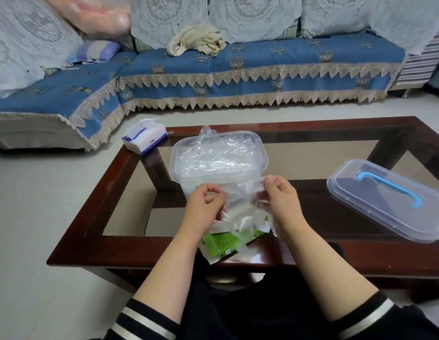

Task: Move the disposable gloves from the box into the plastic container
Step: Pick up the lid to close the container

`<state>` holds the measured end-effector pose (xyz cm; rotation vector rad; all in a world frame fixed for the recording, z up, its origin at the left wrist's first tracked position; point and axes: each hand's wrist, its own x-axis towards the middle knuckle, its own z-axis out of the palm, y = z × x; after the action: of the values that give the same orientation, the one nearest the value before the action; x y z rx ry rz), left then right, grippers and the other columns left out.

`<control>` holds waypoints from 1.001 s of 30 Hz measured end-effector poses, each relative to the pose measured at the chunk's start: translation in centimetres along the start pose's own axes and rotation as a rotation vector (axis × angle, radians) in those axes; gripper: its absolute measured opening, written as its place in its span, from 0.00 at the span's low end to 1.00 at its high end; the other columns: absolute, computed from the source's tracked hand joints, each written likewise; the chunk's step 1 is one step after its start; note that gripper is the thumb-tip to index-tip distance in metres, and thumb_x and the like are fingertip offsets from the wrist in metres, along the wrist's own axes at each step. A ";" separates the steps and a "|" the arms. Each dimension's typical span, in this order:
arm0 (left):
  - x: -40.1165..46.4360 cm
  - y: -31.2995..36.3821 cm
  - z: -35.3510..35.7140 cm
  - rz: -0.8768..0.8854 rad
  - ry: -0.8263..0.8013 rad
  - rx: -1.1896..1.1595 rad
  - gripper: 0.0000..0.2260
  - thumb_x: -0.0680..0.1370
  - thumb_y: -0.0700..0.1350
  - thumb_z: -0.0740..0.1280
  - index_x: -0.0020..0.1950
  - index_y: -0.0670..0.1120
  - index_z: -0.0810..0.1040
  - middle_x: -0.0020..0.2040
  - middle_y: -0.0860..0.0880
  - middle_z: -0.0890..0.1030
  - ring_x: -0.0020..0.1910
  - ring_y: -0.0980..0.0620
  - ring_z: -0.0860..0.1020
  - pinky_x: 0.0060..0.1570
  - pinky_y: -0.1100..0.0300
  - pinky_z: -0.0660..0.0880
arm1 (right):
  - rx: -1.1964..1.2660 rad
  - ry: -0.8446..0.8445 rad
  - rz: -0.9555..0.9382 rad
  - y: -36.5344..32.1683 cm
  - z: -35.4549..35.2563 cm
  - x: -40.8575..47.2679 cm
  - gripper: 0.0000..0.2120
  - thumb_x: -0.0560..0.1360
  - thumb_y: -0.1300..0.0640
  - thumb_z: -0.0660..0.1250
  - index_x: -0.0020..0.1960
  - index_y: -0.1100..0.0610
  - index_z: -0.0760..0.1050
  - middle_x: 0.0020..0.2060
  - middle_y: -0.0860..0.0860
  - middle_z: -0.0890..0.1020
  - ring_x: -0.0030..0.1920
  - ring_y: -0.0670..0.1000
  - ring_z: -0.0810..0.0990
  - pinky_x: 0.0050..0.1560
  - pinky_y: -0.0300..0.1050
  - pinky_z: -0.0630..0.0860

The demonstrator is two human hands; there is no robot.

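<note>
Pinching a clear disposable glove (pixel 240 200) with my left hand (pixel 205 204) and right hand (pixel 279 197), I hold it between green box (pixel 221 241) and plastic container (pixel 218 163).

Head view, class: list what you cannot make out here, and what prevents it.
- Green glove box: its contents, hidden by the left hand, right hand and the glove film they pinch.
- Box print: too small.
- Gloves in the plastic container: number, since the clear layers blur together.
</note>
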<state>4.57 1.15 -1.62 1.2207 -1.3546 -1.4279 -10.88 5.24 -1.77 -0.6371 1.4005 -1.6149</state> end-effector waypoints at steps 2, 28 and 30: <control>0.2 -0.5 -0.5 0.100 0.132 0.097 0.05 0.80 0.43 0.65 0.44 0.48 0.74 0.30 0.51 0.79 0.29 0.50 0.75 0.32 0.61 0.73 | -0.153 0.062 -0.110 0.0 -0.4 0.0 0.10 0.82 0.57 0.58 0.43 0.56 0.74 0.29 0.52 0.72 0.26 0.47 0.70 0.31 0.42 0.70; 1.7 7.1 -0.2 -0.021 -0.464 0.665 0.11 0.77 0.56 0.66 0.57 0.56 0.72 0.37 0.51 0.74 0.28 0.60 0.70 0.32 0.65 0.68 | 0.091 -0.023 -0.388 -2.2 -3.3 0.5 0.13 0.75 0.63 0.68 0.57 0.50 0.75 0.33 0.48 0.82 0.38 0.43 0.81 0.44 0.37 0.77; 1.6 6.7 0.1 0.013 -0.447 0.599 0.09 0.77 0.53 0.67 0.56 0.56 0.73 0.38 0.48 0.75 0.36 0.55 0.73 0.39 0.61 0.71 | 0.049 -0.023 -0.414 -2.0 -3.5 0.6 0.14 0.73 0.57 0.70 0.57 0.48 0.74 0.35 0.49 0.81 0.39 0.45 0.81 0.47 0.41 0.77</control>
<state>3.72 -1.07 4.88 1.2877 -2.2065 -1.3795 -14.64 6.43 -0.71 -0.9604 1.2628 -1.9473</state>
